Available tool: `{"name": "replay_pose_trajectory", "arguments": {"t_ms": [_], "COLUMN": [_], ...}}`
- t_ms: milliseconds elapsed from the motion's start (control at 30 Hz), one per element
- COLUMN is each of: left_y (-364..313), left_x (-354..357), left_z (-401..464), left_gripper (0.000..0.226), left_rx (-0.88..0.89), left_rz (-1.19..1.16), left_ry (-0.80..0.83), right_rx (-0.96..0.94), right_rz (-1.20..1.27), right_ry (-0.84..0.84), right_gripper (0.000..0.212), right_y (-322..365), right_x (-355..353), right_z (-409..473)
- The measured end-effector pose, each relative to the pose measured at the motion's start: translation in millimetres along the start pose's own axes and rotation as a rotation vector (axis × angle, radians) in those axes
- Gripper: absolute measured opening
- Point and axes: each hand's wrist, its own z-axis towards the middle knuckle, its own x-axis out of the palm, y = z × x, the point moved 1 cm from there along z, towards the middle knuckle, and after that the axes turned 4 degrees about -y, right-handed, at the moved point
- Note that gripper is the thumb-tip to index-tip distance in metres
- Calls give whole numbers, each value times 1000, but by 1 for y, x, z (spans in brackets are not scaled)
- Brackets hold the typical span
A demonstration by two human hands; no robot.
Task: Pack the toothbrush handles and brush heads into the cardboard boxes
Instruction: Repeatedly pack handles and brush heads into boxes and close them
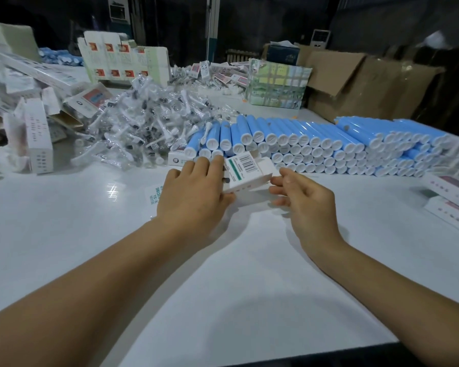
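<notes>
While the left hand (pixel 194 192) grips a small white cardboard box (pixel 245 172) from its left side, fingers laid over the top and thumb tucked under the near edge, the right hand (pixel 306 201) sits at the box's 3 o'clock end. Right fingertips (pixel 277 181) touch the end flap (pixel 266 165), fingers loosely curled; whether they pinch it cannot be told. Box is tilted, barcode face up, just above the white table (pixel 223 274). At 12 to 2 o'clock from the box: stacked blue toothbrush handles (pixel 316 144), white end caps facing the camera. At 10 o'clock: heap of bagged brush heads (pixel 143 123). At 9 o'clock, far left: loose white cartons (pixel 37 133). At 3 o'clock, table edge: closed flat boxes (pixel 451 197). Brown shipping carton (pixel 368 83) beyond the handles.
</notes>
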Motion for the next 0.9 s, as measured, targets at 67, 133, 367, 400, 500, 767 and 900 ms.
{"name": "replay_pose_trajectory", "arguments": {"t_ms": [67,133,367,400,500,767,900], "left_y": [-2,-5,-6,-7,-14,-19,-20], "left_x": [0,1,-1,-1,0,1,3], "left_z": [0,-3,-9,-10,-14,-18,-19], "left_gripper": [66,66,66,66,70,72,71], "left_rx": [3,33,71,79,116,161,166], "left_rz": [6,21,36,40,65,138,162], "left_ry": [-2,-19,-30,-28,-11,23,32], "right_rx": [-62,-173,-195,-172,-121,74,148], "right_rz": [-52,-152,-219,-225,-260,-109,-66], "right_ry": [31,95,148,143,135,132,188], "right_gripper": [25,34,56,58,61,17,19], "right_y": [0,-2,2,3,1,1,1], "right_x": [0,3,2,2,5,4,5], "right_z": [-4,-10,-9,-6,3,2,2]}}
